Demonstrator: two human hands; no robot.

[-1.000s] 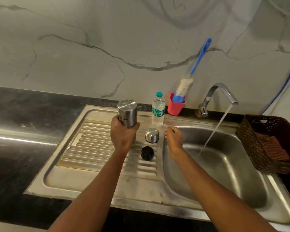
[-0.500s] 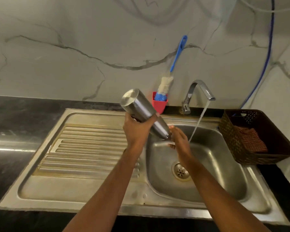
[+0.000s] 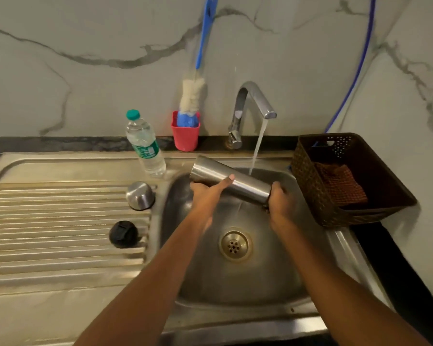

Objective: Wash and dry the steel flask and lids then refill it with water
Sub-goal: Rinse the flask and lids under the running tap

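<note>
The steel flask [image 3: 245, 183] lies tilted over the sink bowl [image 3: 260, 278], base up-left, mouth down-right. My left hand [image 3: 206, 193] grips its body near the base. My right hand [image 3: 280, 202] is closed around the mouth end, which it hides. Water runs from the tap [image 3: 254, 98] and falls just behind the flask. The steel cap lid [image 3: 140, 196] stands on the drainboard [image 3: 48, 221] by the bowl's left rim. The black inner lid [image 3: 123, 234] lies a little nearer me on the ribs.
A plastic water bottle [image 3: 145, 146] with a green cap stands behind the lids. A red cup [image 3: 185, 133] holds a blue-handled bottle brush [image 3: 194, 93] against the wall. A brown woven basket [image 3: 348, 178] with a cloth [image 3: 340, 186] sits right of the sink.
The flask went from upright on the drainboard to tilted over the sink bowl near the running water. My right hand moved to its mouth end, and the view shifted closer to the bowl.
</note>
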